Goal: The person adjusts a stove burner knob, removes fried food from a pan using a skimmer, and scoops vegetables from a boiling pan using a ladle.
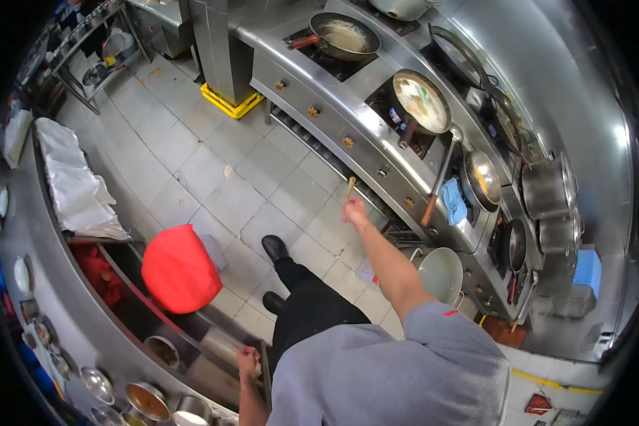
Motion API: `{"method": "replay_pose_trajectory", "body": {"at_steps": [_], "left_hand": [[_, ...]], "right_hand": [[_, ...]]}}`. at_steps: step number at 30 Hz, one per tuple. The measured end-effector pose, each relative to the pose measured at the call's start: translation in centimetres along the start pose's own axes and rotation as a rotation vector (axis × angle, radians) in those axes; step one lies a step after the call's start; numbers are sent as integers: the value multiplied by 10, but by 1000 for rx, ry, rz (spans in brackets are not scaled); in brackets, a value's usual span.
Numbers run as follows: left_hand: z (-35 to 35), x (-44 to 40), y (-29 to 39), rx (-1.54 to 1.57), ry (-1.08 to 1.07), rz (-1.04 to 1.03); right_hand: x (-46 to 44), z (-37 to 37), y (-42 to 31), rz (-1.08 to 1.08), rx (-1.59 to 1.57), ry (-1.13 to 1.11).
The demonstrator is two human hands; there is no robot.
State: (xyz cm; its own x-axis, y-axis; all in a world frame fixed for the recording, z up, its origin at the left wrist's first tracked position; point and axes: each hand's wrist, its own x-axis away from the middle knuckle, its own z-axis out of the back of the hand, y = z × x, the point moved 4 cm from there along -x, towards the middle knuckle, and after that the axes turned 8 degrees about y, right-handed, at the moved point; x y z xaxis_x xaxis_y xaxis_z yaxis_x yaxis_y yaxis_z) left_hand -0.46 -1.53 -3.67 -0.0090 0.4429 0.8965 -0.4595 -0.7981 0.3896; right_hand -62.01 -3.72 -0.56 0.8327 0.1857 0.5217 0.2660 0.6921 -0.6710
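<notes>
My right hand (353, 211) is stretched out over the floor beside the stove front. Its fingers are closed around a short tan stick-like piece (351, 186) that points away from me; its exact kind is unclear. Low on the other side, my left hand (248, 362) is curled beside the edge of an open drawer (220, 342) under the counter. A small pale patch shows at its fingers, but what they hold is hidden. A frying pan with a creamy liquid (420, 99) and a pan with an orange piece (481, 181) sit on the burners beyond my right hand.
Along the right runs the steel stove (366, 153), with a wok (344, 35), a ladle (441, 174) and a blue cloth (453, 201). A large pot (440, 273) stands by my right arm. A red-topped stool (182, 270) stands near the left counter (28, 234).
</notes>
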Motion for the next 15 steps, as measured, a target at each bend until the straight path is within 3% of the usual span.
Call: {"method": "replay_pose_trajectory", "body": {"at_steps": [2,5,8,15], "left_hand": [[-1,26,-21,-65,2,-10],[-23,-12,12,1,-39,22],[-42,-9,37,44,-15,62],[-60,-11,64,100,-16,94]], "right_hand": [[6,16,-18,28,-207,39],[-83,-16,-56,65,-124,87],[-106,-11,-88,83,-152,221],[-136,-16,-123,-5,-340,204]]}}
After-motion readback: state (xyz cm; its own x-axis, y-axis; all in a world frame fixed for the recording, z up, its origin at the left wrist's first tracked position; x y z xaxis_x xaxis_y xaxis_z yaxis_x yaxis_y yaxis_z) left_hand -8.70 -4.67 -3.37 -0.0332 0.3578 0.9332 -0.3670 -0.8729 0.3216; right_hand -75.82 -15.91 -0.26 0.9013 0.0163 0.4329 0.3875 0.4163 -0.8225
